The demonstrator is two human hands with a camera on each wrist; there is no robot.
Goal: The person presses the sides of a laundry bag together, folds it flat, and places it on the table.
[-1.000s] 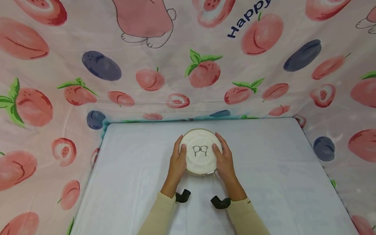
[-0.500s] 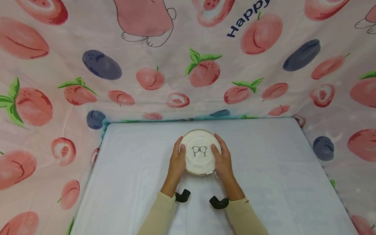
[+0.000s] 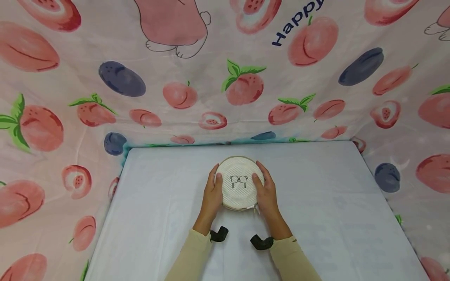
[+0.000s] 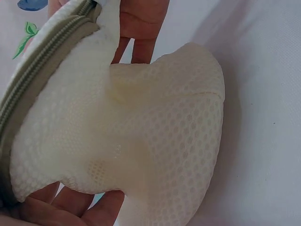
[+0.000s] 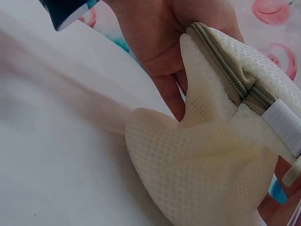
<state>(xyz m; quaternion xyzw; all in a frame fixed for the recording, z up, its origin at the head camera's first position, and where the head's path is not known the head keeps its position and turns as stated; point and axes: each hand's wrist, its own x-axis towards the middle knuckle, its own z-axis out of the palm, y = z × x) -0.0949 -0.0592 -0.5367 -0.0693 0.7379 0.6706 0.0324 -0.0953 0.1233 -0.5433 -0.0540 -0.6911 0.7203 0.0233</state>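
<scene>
Both hands hold a round cream mesh laundry bag (image 3: 239, 195) between them, with a dark line drawing on its top face. My left hand (image 3: 212, 195) grips its left side, thumb on top and fingers behind. The right hand (image 3: 266, 195) grips the opposite side in the same way. A beige zipper (image 4: 42, 61) runs round the bag's edge, and a white tab (image 5: 284, 125) covers part of it. In both wrist views the mesh underside bulges down in soft folds, with curled fingers (image 4: 70, 205) beneath it. What lies inside the bag is hidden.
A white-covered table (image 3: 154, 218) spreads beneath the hands. Fruit-printed cloth (image 3: 211, 97) hangs at the back and along both sides. Black curved camera mounts stick out at the left wrist (image 3: 219, 234) and right wrist (image 3: 261, 242).
The bag has shifted very slightly toward the person. My right hand has come a little to the left, while the left hand stays nearly still; both keep their hold.
</scene>
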